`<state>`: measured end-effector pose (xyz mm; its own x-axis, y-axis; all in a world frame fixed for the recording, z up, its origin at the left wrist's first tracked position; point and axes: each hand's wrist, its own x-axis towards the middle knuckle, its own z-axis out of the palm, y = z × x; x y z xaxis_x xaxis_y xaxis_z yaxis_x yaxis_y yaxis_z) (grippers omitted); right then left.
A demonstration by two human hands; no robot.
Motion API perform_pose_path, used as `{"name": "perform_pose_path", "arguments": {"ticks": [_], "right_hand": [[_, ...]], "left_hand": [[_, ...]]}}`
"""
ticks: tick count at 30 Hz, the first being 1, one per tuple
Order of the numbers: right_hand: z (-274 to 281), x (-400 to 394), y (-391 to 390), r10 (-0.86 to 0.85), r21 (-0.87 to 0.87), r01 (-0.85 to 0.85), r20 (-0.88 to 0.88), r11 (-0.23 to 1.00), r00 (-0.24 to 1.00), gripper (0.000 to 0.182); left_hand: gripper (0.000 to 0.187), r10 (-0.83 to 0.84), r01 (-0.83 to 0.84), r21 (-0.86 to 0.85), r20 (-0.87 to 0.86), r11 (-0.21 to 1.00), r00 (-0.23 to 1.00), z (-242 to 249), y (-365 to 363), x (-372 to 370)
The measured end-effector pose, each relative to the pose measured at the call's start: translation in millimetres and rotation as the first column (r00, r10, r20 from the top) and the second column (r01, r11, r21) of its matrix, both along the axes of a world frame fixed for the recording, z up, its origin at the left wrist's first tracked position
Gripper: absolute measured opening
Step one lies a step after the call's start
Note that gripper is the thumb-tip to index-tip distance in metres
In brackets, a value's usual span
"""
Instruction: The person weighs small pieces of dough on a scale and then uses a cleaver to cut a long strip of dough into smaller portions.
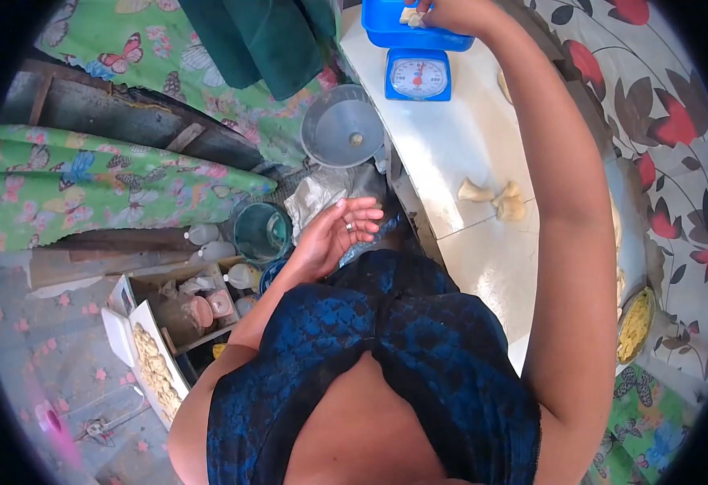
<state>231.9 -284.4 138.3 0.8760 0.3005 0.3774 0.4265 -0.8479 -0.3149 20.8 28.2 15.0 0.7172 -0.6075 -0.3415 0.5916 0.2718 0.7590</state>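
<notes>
My right hand (444,10) reaches up to the blue tray (386,31) on top of a blue kitchen scale (418,78). Its fingertips pinch a pale dough piece (410,16) lying in the tray. The hand is partly cut off by the frame's top edge. My left hand (340,230) hovers palm up, fingers spread and empty, with a ring on one finger, beside the white counter (443,137). Two more dough lumps, one (474,191) and another (511,203), lie on the counter between the scale and me.
A grey funnel-shaped bowl (342,125), crumpled plastic bag (313,198) and teal bucket (263,231) sit left of the counter. Below are bottles (203,235) and an open box (153,368) of pale pieces. A bowl of yellow food (635,327) is at right.
</notes>
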Motion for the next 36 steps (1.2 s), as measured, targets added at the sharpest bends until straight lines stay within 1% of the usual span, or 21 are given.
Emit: {"name": "perform_pose_path", "arguments": {"ticks": [2, 3, 5, 6, 8, 9, 11, 12, 14, 16, 19, 22, 25, 27, 28, 30, 31, 32, 34, 35, 36], "right_hand": [[-3, 2, 2, -0.013, -0.051, 0.017, 0.066, 0.999, 0.998, 0.028], [-1, 2, 3, -0.011, -0.052, 0.015, 0.069, 0.999, 0.998, 0.028], [1, 2, 2, -0.011, 0.034, 0.01, 0.019, 0.999, 1.0, 0.024], [2, 1, 1, -0.011, 0.034, 0.01, 0.02, 0.999, 1.0, 0.024], [7, -2, -3, 0.018, 0.154, -0.029, 0.073, 0.988, 0.997, 0.022], [10, -5, -5, 0.017, 0.155, -0.028, 0.072, 0.988, 0.997, 0.022], [18, -10, -9, 0.01, 0.161, -0.037, 0.166, 0.986, 0.986, 0.022], [24, -16, -9, 0.008, 0.163, -0.035, 0.164, 0.986, 0.986, 0.022], [36, -25, -8, -0.008, 0.256, -0.001, 0.037, 0.967, 0.999, 0.022], [38, -26, -11, -0.012, 0.242, -0.007, 0.077, 0.97, 0.997, 0.023], [41, -30, -11, -0.04, 0.237, 0.028, 0.046, 0.971, 0.998, 0.024], [40, -28, -10, -0.029, 0.241, 0.021, 0.028, 0.97, 0.999, 0.025], [37, -22, -10, -0.011, 0.215, 0.016, -0.026, 0.977, 1.0, 0.023], [29, -9, -10, 0.031, 0.013, -0.031, 0.022, 0.999, 0.999, 0.022], [25, -5, -11, 0.034, 0.011, -0.034, 0.026, 0.999, 0.999, 0.022], [27, -8, -3, 0.005, -0.098, -0.028, -0.219, 0.995, 0.976, 0.021], [24, -6, 1, -0.005, -0.165, -0.032, -0.221, 0.986, 0.975, 0.022], [25, -8, 5, -0.002, -0.167, -0.035, -0.218, 0.985, 0.976, 0.022], [26, -13, 11, -0.054, -0.28, -0.009, -0.216, 0.96, 0.975, 0.022], [30, -17, 17, -0.119, -0.307, 0.044, -0.227, 0.951, 0.967, 0.021], [27, -13, 16, -0.118, -0.309, 0.043, -0.228, 0.95, 0.967, 0.021]], "left_hand": [[0.047, -0.001, 0.001, -0.016, -0.008, 1.0, 1.0, 0, 0, -2], [0.047, -0.002, 0.002, -0.019, -0.002, 1.0, 1.0, 0, 0, 0], [0.047, -0.001, 0.001, -0.018, -0.001, 1.0, 1.0, -1, 1, -2], [0.047, 0.005, -0.005, -0.012, -0.006, 1.0, 1.0, -1, 1, -3], [0.047, 0.008, -0.008, -0.006, -0.009, 1.0, 1.0, -2, 1, -3], [0.046, 0.011, -0.011, -0.013, -0.007, 1.0, 1.0, -2, 1, -3], [0.046, 0.014, -0.014, -0.019, -0.005, 1.0, 1.0, -3, 2, -3], [0.048, 0.01, -0.01, 0.001, 0.006, 1.0, 1.0, -3, 3, -3], [0.05, 0.006, -0.006, 0.02, 0.017, 1.0, 1.0, -3, 3, -3], [0.044, 0.022, -0.022, -0.013, 0.001, 1.0, 1.0, -4, 2, -3], [0.047, 0.007, -0.007, 0.019, 0.029, 1.0, 1.0, -3, 1, -2], [0.045, -0.002, 0.002, 0.013, 0.023, 1.0, 1.0, -5, 1, -1], [0.043, -0.002, 0.002, -0.001, 0.019, 1.0, 1.0, -6, 1, 1], [0.042, 0.001, -0.001, 0.001, 0.02, 1.0, 1.0, -6, 2, 1], [0.041, 0.002, -0.002, 0.001, 0.023, 1.0, 1.0, -6, 2, 2], [0.04, 0.012, -0.012, -0.001, 0.022, 1.0, 1.0, -8, 3, 4], [0.039, 0.02, -0.02, -0.001, 0.013, 1.0, 1.0, -9, 3, 4], [0.039, 0.023, -0.023, -0.002, 0.015, 1.0, 1.0, -8, 3, 4], [0.038, 0.033, -0.033, 0.003, 0.015, 0.999, 0.999, -8, 3, 4], [0.038, 0.035, -0.035, 0.001, 0.015, 0.999, 0.999, -8, 3, 5], [0.038, 0.035, -0.035, -0.005, 0.022, 0.999, 0.999, -8, 2, 5]]}}
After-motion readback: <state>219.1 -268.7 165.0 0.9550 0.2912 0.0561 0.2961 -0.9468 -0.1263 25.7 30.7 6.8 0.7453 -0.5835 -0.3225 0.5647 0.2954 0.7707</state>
